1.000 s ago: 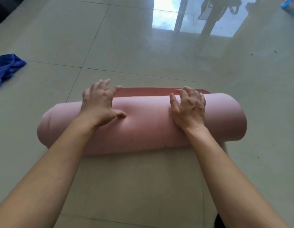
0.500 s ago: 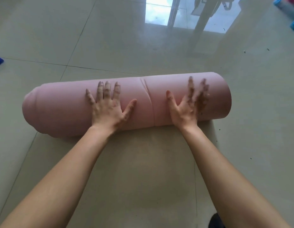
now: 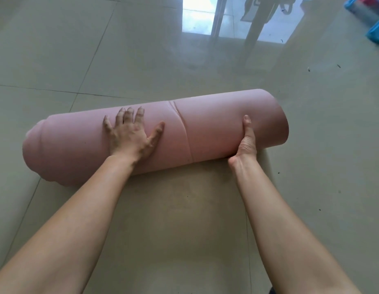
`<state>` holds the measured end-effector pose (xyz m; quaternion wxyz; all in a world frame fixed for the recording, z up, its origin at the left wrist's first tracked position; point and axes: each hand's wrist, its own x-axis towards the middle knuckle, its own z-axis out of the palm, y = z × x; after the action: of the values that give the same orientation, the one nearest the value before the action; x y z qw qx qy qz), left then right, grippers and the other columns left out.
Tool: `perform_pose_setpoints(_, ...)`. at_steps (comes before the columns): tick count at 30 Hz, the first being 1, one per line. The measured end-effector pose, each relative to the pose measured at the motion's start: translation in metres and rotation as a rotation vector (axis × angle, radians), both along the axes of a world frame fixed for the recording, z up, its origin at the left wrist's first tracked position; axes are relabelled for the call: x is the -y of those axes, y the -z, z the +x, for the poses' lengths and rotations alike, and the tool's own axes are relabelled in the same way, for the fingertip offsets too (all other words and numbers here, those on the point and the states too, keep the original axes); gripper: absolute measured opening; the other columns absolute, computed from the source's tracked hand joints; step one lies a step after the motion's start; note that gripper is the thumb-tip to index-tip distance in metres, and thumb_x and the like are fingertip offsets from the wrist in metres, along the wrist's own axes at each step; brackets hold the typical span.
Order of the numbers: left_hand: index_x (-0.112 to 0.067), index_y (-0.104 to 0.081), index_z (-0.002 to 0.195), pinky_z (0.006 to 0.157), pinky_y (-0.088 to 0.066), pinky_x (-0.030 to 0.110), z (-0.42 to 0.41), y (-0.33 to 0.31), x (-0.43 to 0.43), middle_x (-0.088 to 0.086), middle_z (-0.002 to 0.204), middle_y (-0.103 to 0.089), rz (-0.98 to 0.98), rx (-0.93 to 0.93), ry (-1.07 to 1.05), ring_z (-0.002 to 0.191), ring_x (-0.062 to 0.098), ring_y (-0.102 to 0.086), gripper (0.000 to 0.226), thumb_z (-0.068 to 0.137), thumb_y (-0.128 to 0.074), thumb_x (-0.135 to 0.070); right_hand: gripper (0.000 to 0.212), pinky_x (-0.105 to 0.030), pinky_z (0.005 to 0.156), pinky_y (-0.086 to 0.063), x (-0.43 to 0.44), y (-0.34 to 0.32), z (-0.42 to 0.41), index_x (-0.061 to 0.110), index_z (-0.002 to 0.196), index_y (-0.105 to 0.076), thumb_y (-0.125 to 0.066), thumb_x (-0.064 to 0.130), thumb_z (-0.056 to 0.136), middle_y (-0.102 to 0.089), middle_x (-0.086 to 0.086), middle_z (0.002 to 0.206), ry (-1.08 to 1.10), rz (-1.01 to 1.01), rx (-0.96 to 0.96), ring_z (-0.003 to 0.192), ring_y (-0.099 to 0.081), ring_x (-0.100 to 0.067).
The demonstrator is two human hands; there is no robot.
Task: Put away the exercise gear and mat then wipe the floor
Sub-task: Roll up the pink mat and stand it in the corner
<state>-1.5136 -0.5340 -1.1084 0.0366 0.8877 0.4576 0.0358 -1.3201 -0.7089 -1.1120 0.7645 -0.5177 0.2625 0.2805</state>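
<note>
The pink exercise mat [image 3: 216, 128] lies fully rolled into a thick tube across the tiled floor [image 3: 57, 49], its right end a little farther from me than its left. My left hand [image 3: 131, 134] rests flat on top of the roll left of the middle, fingers spread. My right hand [image 3: 247, 143] is at the near side of the roll close to its right end. Its thumb points up against the mat and its fingers are tucked under the roll, hidden from view.
Blue plastic objects [image 3: 375, 28] sit at the far right edge. A bright doorway reflection [image 3: 201, 20] shines on the floor beyond the mat. A dull, dusty patch [image 3: 184, 209] marks the tiles between my arms. Small dark specks dot the floor to the right.
The last strip of mat has been rolled in and the roll has moved forward. My right hand has shifted from flat on top to the near side, fingers under the roll.
</note>
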Motion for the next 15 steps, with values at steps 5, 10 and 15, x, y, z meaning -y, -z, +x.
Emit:
perform_pose_setpoints(5, -0.019, -0.037, 0.147, 0.115, -0.012, 0.056, -0.017, -0.024, -0.008, 0.011, 0.149, -0.039, -0.026, 0.155, -0.067, 0.140, 0.028, -0.030, 0.094, 0.079, -0.012, -0.080, 0.074, -0.049, 0.071, -0.063, -0.018, -0.054, -0.005, 0.017, 0.121, -0.059, -0.095, 0.029, 0.057, -0.074, -0.003, 0.108, 0.062, 0.066, 0.117, 0.085, -0.075, -0.023)
perform_pose_setpoints(10, -0.023, -0.033, 0.150, 0.113, -0.016, 0.051, -0.038, -0.077, -0.011, 0.009, 0.154, -0.036, -0.010, 0.400, -0.188, 0.138, 0.030, -0.030, 0.088, 0.083, -0.010, -0.076, 0.074, -0.043, 0.081, -0.062, -0.048, -0.154, -0.017, 0.014, 0.119, -0.058, -0.095, 0.022, 0.055, -0.073, -0.001, 0.111, -0.016, 0.181, 0.422, 0.090, -0.074, -0.019)
perform_pose_setpoints(15, -0.042, -0.030, 0.148, 0.113, -0.016, 0.050, -0.042, -0.153, -0.018, 0.011, 0.136, -0.036, -0.284, 0.792, -0.354, 0.131, 0.032, -0.031, 0.062, 0.095, -0.013, -0.069, 0.079, -0.036, 0.085, -0.061, -0.063, -0.271, -0.045, 0.018, 0.120, -0.059, -0.097, 0.026, 0.052, -0.073, 0.005, 0.112, -0.221, 0.263, 0.771, 0.095, -0.073, -0.013)
